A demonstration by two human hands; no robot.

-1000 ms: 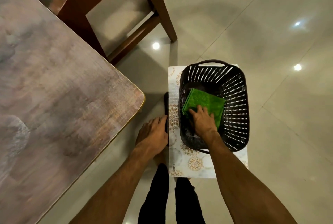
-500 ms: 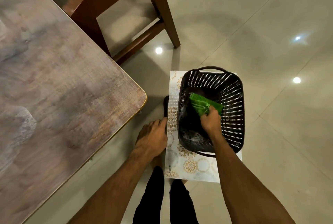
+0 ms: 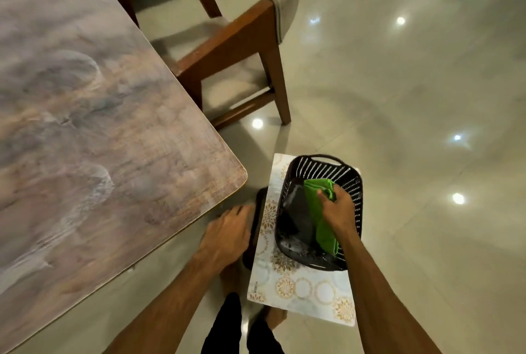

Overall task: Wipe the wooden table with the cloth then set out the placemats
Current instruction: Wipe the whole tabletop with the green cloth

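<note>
Gripping the green cloth (image 3: 320, 208), the right hand (image 3: 340, 211) is closed around its upper folds inside a black perforated plastic basket (image 3: 351, 183); the lower end of the cloth hangs toward the near rim. The basket stands on a patterned placemat (image 3: 299, 288), pale with gold circular motifs, which appears to lie on a low dark support beside the table, its far and near ends showing past the basket. Whether more than one placemat is stacked there cannot be told.

The left hand (image 3: 227, 232) rests open, fingers extended, at the dark edge just left of the placemat and below the rounded corner of the table; it grasps nothing visible.

The wooden table (image 3: 99, 126) fills the left of the view. Its top bears faint arc-shaped smears, and no placemat lies on the visible part. A wooden chair (image 3: 236, 37) with a pale cushion stands beyond the corner, on a glossy tiled floor (image 3: 412, 97) that reflects ceiling lights. The person's dark trouser legs and bare feet show at the lower edge.

Stage of task, as judged from this arrangement: the very beginning. The cloth is in hand but remains within the basket, well apart from the tabletop, so wiping appears not yet begun. Remaining steps would be to carry the cloth to the table, wipe the surface, free the placemat from under the basket, and lay the placemats out.
</note>
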